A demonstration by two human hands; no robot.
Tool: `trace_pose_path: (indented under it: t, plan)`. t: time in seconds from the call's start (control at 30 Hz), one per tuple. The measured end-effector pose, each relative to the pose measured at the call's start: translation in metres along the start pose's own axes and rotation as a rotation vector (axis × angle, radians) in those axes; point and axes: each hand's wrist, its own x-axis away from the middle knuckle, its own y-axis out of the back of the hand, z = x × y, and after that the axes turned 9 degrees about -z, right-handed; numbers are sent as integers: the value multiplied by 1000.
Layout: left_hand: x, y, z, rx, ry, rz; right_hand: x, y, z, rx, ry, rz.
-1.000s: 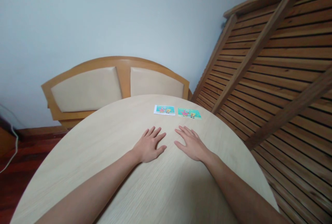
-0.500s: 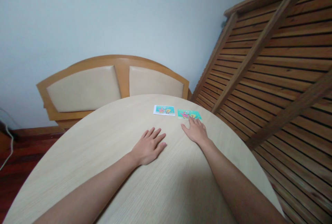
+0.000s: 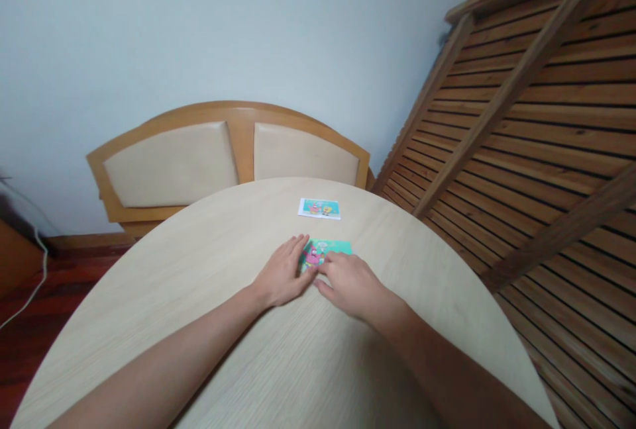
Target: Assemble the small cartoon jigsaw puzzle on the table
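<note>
A teal cartoon card [image 3: 325,251] lies flat on the round light-wood table [image 3: 209,270], between my two hands. My right hand [image 3: 350,285] rests on its near right part, fingers curled down onto it. My left hand [image 3: 283,273] lies flat with fingers stretched out, its fingertips touching the card's left edge. A second cartoon card with a white border [image 3: 319,208] lies farther back on the table, apart from both hands.
A wooden bench back with two beige cushions [image 3: 228,157] stands behind the table against a pale wall. A slatted wooden frame [image 3: 521,124] leans along the right side. A white cable [image 3: 30,283] hangs at the far left over a dark red floor.
My right hand reached out to the teal card at the far right and slid it back toward me, to between my hands. My left hand stayed almost still.
</note>
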Motion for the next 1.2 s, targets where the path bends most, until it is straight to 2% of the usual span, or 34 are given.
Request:
trace_pose_path:
  t: [0.07,0.1,0.17,0.27,0.37,0.5,0.73,0.93,1.0,1.2]
  plan:
    - [1,-2,0,-46,-8,48,0,-6,-22,-195,132,-61]
    - [1,-2,-1,-65,-10,65,0,-11,-35,-237,120,-107]
    - [0,-1,0,-81,-27,64,-1,-23,-58,-272,29,-107]
    - [-4,4,2,-52,-104,23,-5,-40,-77,-312,-4,-104]
    - [-10,7,6,-17,-164,-2,-10,-45,-79,-354,38,-168]
    - [-10,4,10,16,-148,-21,-16,-42,-75,-433,40,-211]
    - [-12,1,16,64,-172,-4,-18,-46,-78,-516,-25,-222]
    - [-12,3,18,84,-153,8,-22,-47,-84,-536,-57,-112]
    - [-12,4,17,80,-143,11,-22,-48,-84,-563,-51,-124]
    - [-10,8,11,104,-134,53,-17,-51,-80,-808,-117,-179]
